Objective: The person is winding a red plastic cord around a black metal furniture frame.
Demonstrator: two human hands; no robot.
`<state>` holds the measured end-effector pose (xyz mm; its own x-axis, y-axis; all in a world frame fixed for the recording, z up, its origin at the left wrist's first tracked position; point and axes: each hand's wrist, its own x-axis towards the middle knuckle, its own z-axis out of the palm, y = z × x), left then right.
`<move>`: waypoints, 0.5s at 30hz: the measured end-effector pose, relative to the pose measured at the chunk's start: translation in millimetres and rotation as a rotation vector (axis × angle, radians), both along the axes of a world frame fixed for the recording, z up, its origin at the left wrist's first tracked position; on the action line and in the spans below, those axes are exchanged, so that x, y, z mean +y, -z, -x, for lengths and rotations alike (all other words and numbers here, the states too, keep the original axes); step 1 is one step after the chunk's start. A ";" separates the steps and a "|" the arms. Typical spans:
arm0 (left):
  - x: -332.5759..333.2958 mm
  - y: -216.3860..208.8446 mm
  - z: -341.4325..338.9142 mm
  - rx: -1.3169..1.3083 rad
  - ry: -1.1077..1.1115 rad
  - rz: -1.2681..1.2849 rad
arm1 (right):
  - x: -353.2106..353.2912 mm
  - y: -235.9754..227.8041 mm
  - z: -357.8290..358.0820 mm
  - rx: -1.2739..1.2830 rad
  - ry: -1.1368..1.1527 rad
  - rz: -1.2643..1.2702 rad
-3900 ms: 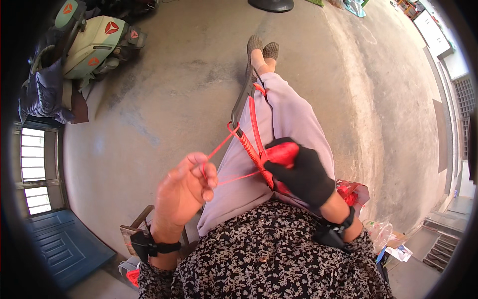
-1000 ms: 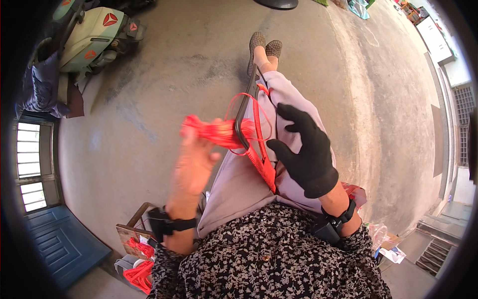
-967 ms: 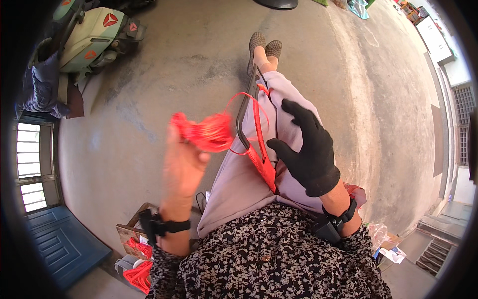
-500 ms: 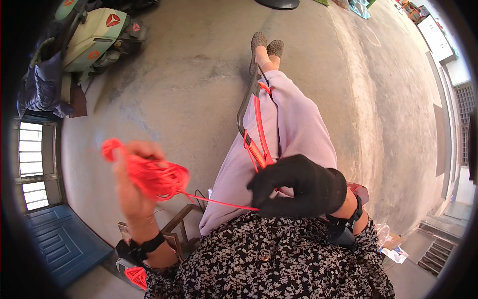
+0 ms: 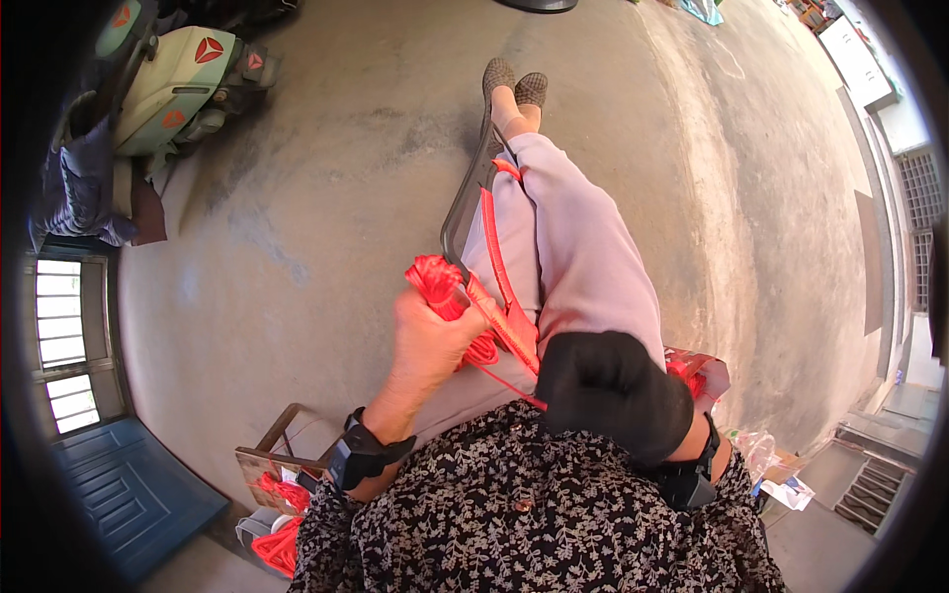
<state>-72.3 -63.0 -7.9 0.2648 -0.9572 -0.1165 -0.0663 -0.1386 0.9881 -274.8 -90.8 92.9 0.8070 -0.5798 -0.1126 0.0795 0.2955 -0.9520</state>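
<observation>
The bare left hand [image 5: 427, 341] closes its fingers around a bundle of red cord [image 5: 437, 282], which sticks out of the fist toward 12 o'clock, just above the person's lap. A red strand [image 5: 509, 383] runs from it toward 4 o'clock to the black-gloved right hand [image 5: 608, 393], whose fingers curl under (whether they pinch the strand, I cannot tell). A red-wrapped metal frame [image 5: 473, 193] lies along the lilac trousers [image 5: 573, 237]. At 10 o'clock, a scooter [image 5: 183, 84] stands on the concrete floor [image 5: 326, 198].
</observation>
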 end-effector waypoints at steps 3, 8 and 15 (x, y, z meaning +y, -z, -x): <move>1.7 -30.5 -23.2 0.178 -0.126 -0.158 | -24.7 -22.0 -6.3 0.221 0.236 -0.155; 1.6 -55.7 -64.0 -0.120 -0.290 0.347 | -78.2 29.1 -9.5 0.113 0.284 0.238; -4.8 -16.5 -46.5 -1.192 -0.022 0.312 | -69.2 95.2 -56.4 0.519 0.259 1.050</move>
